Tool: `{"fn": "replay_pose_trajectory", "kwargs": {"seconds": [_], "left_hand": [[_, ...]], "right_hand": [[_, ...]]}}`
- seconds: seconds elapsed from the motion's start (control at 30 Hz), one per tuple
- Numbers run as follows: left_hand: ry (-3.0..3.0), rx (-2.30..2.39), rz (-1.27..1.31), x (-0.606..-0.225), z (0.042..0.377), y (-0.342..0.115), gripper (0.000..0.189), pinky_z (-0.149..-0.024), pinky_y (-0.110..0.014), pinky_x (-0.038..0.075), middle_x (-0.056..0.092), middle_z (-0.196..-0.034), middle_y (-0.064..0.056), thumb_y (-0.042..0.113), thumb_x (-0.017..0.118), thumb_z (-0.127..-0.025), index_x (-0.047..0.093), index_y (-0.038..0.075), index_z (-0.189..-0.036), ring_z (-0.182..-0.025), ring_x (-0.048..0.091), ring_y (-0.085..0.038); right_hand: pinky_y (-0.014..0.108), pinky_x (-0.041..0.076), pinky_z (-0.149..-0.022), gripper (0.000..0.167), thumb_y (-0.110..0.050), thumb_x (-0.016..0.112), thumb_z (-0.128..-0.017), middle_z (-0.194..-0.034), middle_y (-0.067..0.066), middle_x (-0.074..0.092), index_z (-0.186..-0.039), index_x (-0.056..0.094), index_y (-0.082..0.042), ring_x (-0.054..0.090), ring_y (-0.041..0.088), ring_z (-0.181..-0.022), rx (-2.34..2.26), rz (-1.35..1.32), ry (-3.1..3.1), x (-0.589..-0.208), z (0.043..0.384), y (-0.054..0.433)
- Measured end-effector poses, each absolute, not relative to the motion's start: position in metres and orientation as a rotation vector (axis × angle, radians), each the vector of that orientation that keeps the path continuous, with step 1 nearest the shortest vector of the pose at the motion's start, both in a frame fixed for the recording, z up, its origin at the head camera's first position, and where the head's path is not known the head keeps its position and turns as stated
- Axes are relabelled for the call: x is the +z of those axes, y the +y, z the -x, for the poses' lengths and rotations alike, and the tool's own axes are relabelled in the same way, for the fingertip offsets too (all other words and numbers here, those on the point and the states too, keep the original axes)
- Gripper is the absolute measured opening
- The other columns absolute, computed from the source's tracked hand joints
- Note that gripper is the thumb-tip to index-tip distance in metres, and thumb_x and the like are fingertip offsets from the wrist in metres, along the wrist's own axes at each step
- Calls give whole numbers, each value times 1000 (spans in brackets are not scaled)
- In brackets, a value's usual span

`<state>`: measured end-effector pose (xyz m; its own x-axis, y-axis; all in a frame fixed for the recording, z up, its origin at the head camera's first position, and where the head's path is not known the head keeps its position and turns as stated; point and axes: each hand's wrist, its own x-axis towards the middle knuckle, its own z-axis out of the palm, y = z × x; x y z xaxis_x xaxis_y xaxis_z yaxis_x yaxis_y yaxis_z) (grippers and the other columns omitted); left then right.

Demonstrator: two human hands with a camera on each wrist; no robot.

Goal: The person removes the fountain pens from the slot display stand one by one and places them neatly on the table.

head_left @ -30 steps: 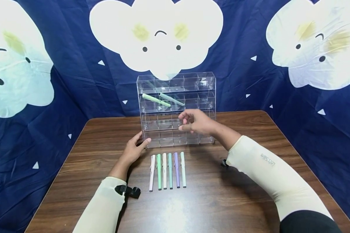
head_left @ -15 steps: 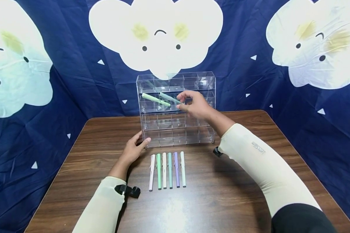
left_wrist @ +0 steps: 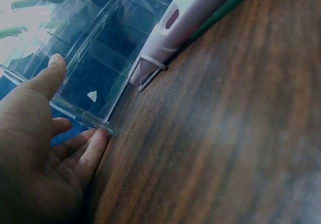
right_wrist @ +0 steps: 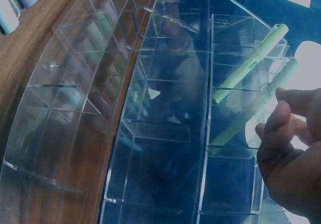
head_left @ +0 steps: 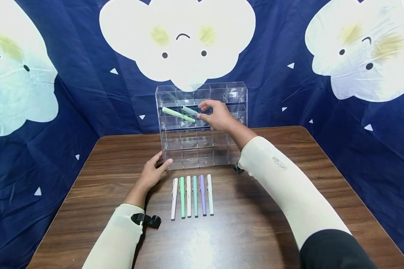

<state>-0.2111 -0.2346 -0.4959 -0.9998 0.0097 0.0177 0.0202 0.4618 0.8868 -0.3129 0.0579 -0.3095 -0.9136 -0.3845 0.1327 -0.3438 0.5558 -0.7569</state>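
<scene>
A clear acrylic display rack [head_left: 205, 144] with tiers of compartments stands on the table. My left hand [head_left: 151, 173] holds its lower left corner, thumb in front and fingers at the side, as the left wrist view shows too. A light green pen [head_left: 178, 114] and a grey-blue pen [head_left: 189, 110] lean slantwise in the second tier from the top. My right hand [head_left: 219, 116] is beside the grey-blue pen and hides its lower end. In the right wrist view, its loosely bent fingers are close to that pen [right_wrist: 286, 76]; whether they touch it cannot be told.
On the wooden table [head_left: 256, 224], in front of the rack, several capped pens lie in a row, from a pale pink pen [head_left: 174, 200] to a pale mint pen [head_left: 210, 196]. A dark blue cloth [head_left: 269, 93] with white clouds hangs behind.
My right hand has risen from the rack's lower tiers and moved left along the second tier to the grey-blue pen. My left hand stays at the rack's corner.
</scene>
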Motion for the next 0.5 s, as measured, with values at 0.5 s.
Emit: {"fn": "replay_pose_trajectory", "kwargs": {"seconds": [0.5], "left_hand": [[-2677, -1622, 24, -494, 209, -234, 75, -122, -57, 47, 58, -158, -27, 42, 67, -110, 37, 11, -171, -149, 56, -43]], "right_hand": [[35, 62, -61, 40, -32, 68, -110, -152, 13, 64, -148, 67, -18, 63, 17, -54, -1291, 581, 2730, -322, 315, 38]]}}
